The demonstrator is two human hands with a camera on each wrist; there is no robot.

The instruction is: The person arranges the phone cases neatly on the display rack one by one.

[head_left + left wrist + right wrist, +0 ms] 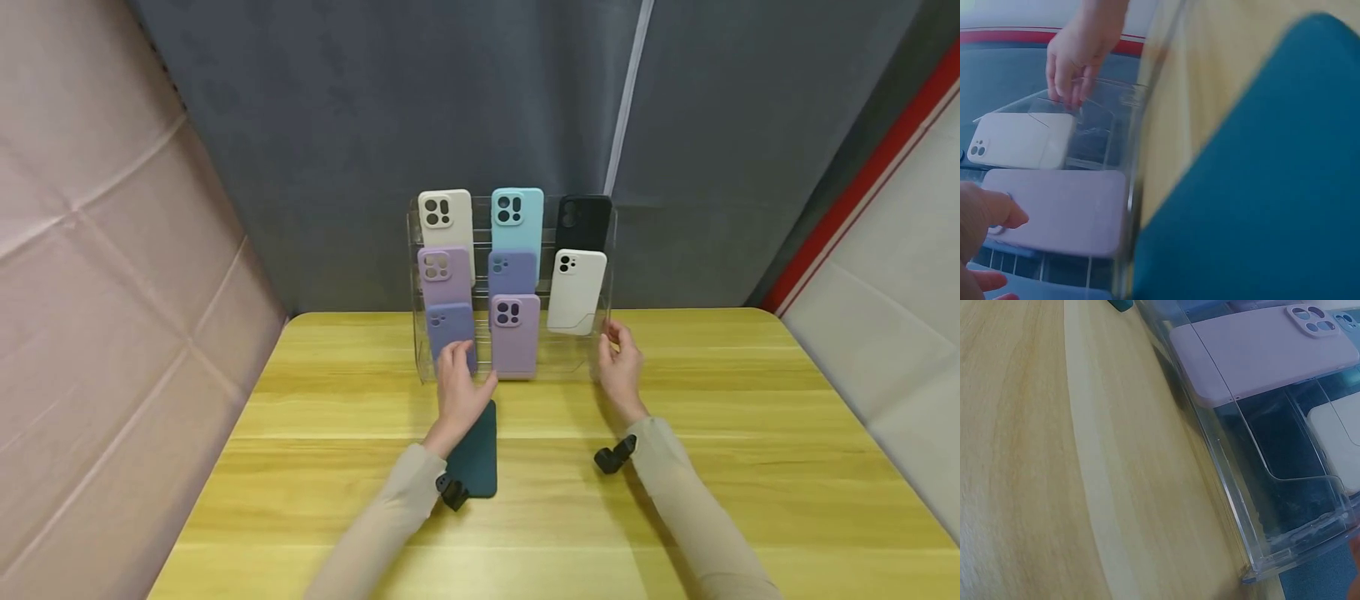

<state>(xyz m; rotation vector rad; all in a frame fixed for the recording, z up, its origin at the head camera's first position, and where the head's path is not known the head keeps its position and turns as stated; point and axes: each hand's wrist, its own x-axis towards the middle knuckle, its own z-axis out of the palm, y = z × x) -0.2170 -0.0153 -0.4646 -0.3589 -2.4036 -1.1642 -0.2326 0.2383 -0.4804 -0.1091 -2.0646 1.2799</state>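
A clear tiered display rack [555, 360] holds several phone cases on the table. My left hand [459, 392] reaches to its lower left, fingers spread and fairly straight, over the bottom blue-violet case [448, 323]; contact cannot be told. In the left wrist view, the thumb [1005, 209] hovers over a lilac case [1060, 209]. My right hand [621, 371] holds the right side of the rack near its front; its fingertips also show at the side panel in the left wrist view. Beneath my left forearm a dark teal case [480, 458] lies flat on the table, partly covered.
Higher tiers carry a cream case [450, 208], a light blue case [517, 208], a black case [583, 221], a white case [576, 292], another lilac case [446, 279] and another blue-violet case [513, 265]. Behind the wooden table [750, 467] hangs a grey curtain [337, 167].
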